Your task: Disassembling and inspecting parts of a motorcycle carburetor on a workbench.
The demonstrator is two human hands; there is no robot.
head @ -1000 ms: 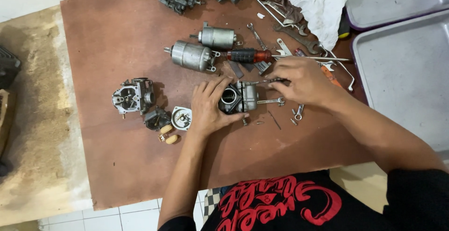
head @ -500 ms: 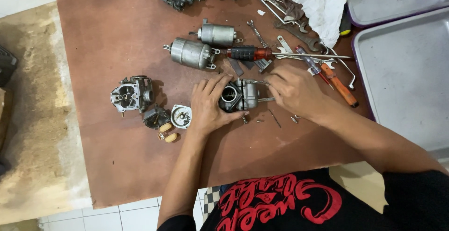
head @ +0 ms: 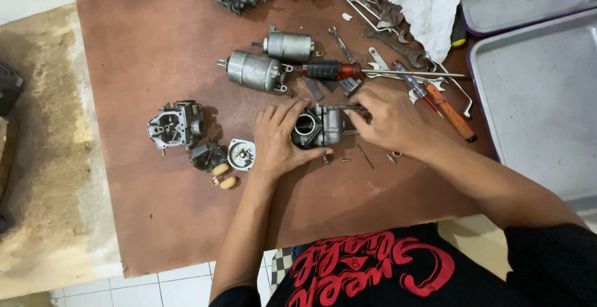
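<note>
Both hands, left (head: 277, 142) and right (head: 388, 120), clasp a blocky grey cast-metal carburetor (head: 320, 126) on brown board (head: 155, 46).

My right hand (head: 388, 120) hides the carburetor's (head: 320, 126) far side. The grey tray (head: 541, 95) runs off the frame's right edge.

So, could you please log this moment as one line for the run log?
left hand: steadies carburetor | right hand: at carburetor's right side, grip unclear | surface: brown board | nearby: screwdriver
</note>
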